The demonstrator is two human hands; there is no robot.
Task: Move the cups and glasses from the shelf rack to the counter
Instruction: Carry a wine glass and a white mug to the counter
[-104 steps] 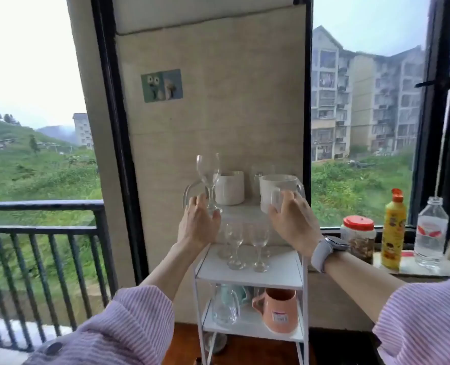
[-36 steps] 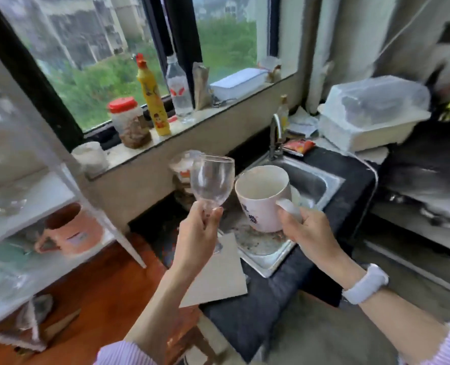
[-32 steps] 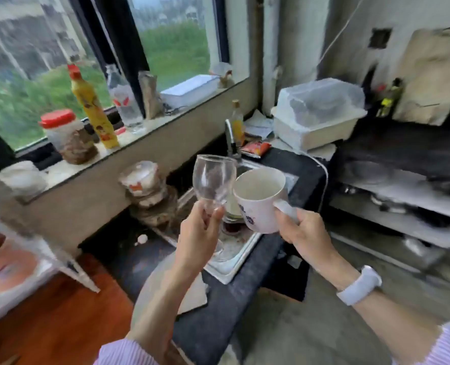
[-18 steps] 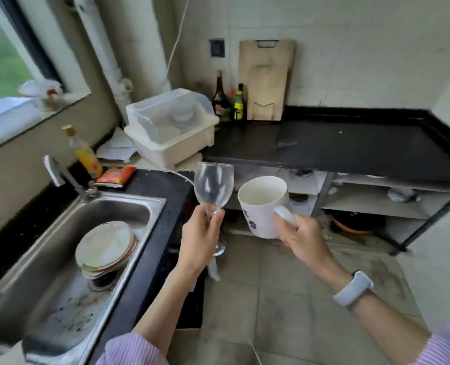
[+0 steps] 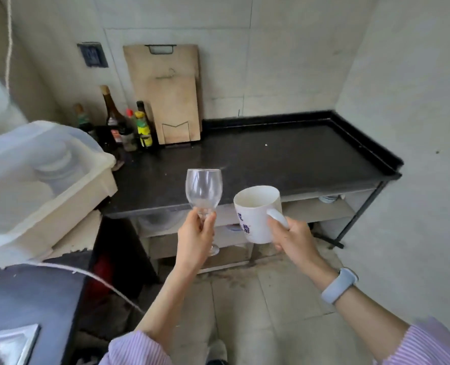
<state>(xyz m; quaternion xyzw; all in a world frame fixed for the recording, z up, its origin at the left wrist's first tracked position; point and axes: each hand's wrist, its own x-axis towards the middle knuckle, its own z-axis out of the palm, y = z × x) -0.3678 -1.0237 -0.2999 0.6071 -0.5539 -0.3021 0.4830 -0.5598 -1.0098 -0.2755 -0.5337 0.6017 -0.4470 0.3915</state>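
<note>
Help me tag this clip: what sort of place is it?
Likely a small home kitchen: black stone counter, wooden cutting boards leaning on the tiled wall, sauce bottles beside them.

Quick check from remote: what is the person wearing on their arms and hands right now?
Both forearms are bare, with lilac-and-white pinstriped sleeves pushed up near the elbows: left sleeve, right sleeve. The right wrist carries a pale blue-grey smart band. The left hand and right hand wear no gloves; no rings visible.

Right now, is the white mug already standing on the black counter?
No, the right hand holds the white mug by its handle in the air, in front of the black counter.
</note>
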